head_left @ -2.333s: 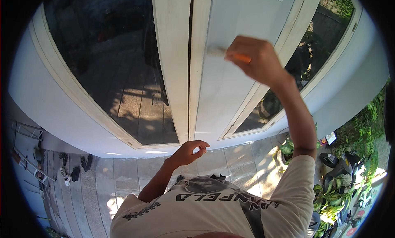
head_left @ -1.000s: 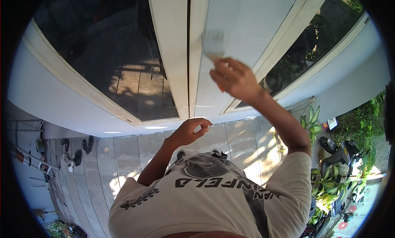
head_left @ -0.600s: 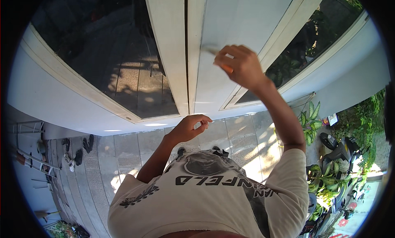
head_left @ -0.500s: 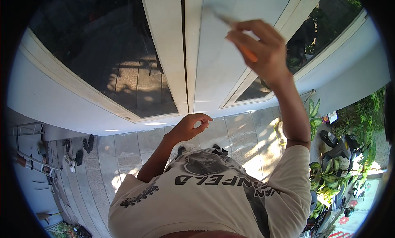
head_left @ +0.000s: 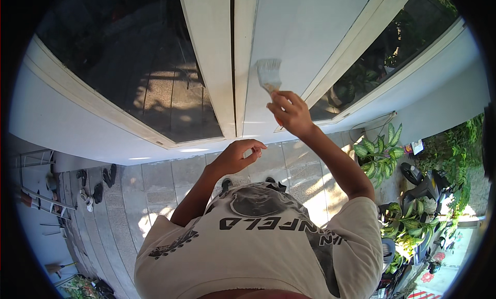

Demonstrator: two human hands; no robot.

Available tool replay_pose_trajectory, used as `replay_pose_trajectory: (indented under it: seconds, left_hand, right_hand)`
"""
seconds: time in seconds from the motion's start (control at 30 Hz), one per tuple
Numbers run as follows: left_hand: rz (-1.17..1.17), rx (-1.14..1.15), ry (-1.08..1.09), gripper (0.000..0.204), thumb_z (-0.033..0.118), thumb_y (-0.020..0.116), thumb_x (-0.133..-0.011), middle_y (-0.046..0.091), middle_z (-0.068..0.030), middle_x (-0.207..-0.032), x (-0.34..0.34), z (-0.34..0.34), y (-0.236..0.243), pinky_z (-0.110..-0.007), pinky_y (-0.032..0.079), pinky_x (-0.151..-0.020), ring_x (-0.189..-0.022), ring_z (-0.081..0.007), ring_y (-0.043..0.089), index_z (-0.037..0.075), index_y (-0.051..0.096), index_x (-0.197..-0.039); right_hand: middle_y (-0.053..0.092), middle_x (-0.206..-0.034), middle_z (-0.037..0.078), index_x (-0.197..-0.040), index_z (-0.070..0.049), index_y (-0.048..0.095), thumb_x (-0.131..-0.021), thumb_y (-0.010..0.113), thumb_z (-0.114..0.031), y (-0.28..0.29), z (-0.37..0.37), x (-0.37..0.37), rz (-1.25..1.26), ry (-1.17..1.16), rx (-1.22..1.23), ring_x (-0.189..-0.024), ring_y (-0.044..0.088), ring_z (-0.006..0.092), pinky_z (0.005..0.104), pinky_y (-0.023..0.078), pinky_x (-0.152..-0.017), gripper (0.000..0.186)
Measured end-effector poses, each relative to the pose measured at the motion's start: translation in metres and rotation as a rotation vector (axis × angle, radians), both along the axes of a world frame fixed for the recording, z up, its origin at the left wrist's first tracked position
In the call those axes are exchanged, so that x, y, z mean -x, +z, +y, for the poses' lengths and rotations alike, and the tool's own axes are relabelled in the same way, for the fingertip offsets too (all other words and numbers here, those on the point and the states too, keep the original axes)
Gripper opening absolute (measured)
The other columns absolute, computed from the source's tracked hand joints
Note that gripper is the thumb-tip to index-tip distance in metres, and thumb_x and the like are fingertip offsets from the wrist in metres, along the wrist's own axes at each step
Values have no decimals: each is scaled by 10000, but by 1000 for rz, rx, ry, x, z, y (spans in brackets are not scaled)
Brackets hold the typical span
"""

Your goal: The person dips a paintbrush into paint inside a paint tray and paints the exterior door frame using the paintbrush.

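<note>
The paintbrush (head_left: 269, 74), upper centre of the frame, points its bristles up at the pale panel (head_left: 310, 25), on it or just over it. The right hand (head_left: 293, 113) pinches its handle; the left hand (head_left: 241, 155), mid-frame, curls loosely around nothing visible. Brushing looks under way, but the panel shows no clear edge between worked and unworked parts, so how much is left cannot be judged. Cream trim (head_left: 244, 56) borders it; dark glass (head_left: 119, 56) fills the upper left

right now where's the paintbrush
The paintbrush is just right of upper centre in the head view, in the right grip, in front of the pale panel between two dark panes.
</note>
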State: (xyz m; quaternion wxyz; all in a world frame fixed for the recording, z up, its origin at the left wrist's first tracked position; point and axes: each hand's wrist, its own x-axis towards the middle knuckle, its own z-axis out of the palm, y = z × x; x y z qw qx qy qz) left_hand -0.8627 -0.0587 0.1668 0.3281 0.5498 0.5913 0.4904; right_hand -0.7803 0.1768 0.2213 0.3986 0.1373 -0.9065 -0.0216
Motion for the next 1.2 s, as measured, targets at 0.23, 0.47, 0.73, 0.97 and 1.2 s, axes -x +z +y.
replay_pose_trajectory:
  seconds: [0.23, 0.47, 0.73, 0.97, 1.2]
  left_hand:
    - [-3, -31, 27, 222, 87, 589, -945, 683, -93, -912, 1, -1, -2, -322, 501, -816, -866, -179, 639, 30, 649, -1151]
    - [11, 18, 29, 225, 86, 589, -944, 685, -92, -925, 1, -2, 5, -325, 503, -834, -879, -183, 641, 30, 650, -1153]
    - [-7, -13, 52, 232, 64, 581, -930, 685, -87, -904, 2, -5, 2, -314, 499, -834, -859, -168, 643, 15, 649, -1146]
    - [47, 6, 56, 230, 70, 584, -931, 680, -92, -898, 2, -3, 5, -316, 498, -837, -854, -171, 641, 18, 648, -1146]
    - [10, 17, 65, 230, 67, 585, -930, 678, -91, -897, 3, -3, 8, -317, 497, -839, -857, -171, 639, 18, 647, -1145]
  right_hand:
    - [591, -869, 24, -821, -113, 624, -706, 705, -90, -35, -5, 5, -281, 106, 76, -833, 628, 204, 353, 521, -712, 142]
    - [649, -861, -9, -815, -126, 709, -802, 745, -137, 119, 18, 23, -90, 17, 51, -784, 642, 173, 333, 513, -687, 39]
    - [630, -1021, 31, -998, -157, 772, -626, 710, -151, 127, 13, 18, 380, -40, -163, -962, 629, 230, 342, 514, -748, 378]
    - [597, -991, 16, -1045, -132, 747, -659, 733, -149, -32, -3, 13, -98, 82, 24, -1048, 592, 250, 396, 490, -840, 386]
    - [621, -959, 14, -875, -140, 695, -693, 743, -112, -53, 0, 14, -335, 106, 46, -942, 617, 198, 393, 475, -880, 191]
